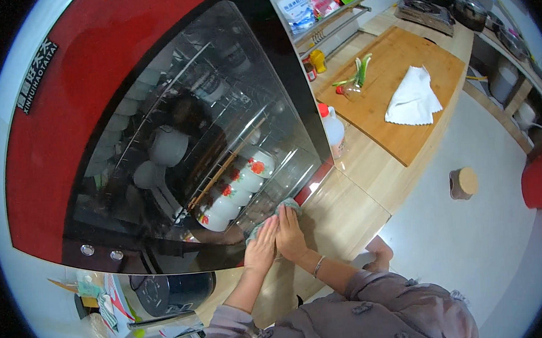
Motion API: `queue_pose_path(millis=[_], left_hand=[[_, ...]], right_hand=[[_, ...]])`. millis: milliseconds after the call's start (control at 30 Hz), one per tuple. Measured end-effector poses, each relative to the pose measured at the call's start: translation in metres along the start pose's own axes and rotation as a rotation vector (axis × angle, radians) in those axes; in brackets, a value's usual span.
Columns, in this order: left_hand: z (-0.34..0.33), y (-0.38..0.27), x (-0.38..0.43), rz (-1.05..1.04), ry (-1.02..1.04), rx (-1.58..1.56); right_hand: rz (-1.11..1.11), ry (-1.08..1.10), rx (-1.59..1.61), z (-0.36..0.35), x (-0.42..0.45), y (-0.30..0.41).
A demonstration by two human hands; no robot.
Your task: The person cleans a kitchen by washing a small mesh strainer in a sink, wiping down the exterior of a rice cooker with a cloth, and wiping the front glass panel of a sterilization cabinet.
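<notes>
A grey-green cloth [292,204] lies bunched against the lower edge of the glass door [231,139] of a red and black dish cabinet [102,44]. My left hand [260,250] presses on the cloth with its fingers together and stretched forward. Close beside it, my right hand [288,233] also rests flat on the cloth, near the door's bottom corner. Part of the cloth is hidden under my fingers. Behind the glass stand white bowls with red flowers [257,166], cups and other dishes on wire racks.
A wooden cutting board [392,146] carries a white cloth [414,97], scallions [362,70] and a small red-capped bottle [350,89]. By the cabinet stands a red-capped jug [333,129]. A stool [463,183] and red bin [541,178] are on the floor. A dark appliance [171,293] sits at lower left.
</notes>
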State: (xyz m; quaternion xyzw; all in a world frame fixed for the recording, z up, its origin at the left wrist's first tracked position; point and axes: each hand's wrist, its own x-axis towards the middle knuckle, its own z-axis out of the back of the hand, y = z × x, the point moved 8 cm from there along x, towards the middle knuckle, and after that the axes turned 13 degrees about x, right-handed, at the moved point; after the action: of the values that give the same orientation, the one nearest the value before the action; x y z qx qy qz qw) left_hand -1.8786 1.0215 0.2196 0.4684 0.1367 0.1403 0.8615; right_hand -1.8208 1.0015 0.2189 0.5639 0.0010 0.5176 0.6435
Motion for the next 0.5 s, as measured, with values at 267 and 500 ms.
queue_pose_path(millis=[267,500], left_hand=[[0.065,0.055,0.054,0.218,-0.181,-0.244],[0.019,-0.015,0.038,-0.055,-0.077,-0.045]], right_hand=[[-0.056,-0.314,0.026,0.065,0.068,-0.033],[-0.414,-0.357,0.359,-0.002,-0.017,-0.077]])
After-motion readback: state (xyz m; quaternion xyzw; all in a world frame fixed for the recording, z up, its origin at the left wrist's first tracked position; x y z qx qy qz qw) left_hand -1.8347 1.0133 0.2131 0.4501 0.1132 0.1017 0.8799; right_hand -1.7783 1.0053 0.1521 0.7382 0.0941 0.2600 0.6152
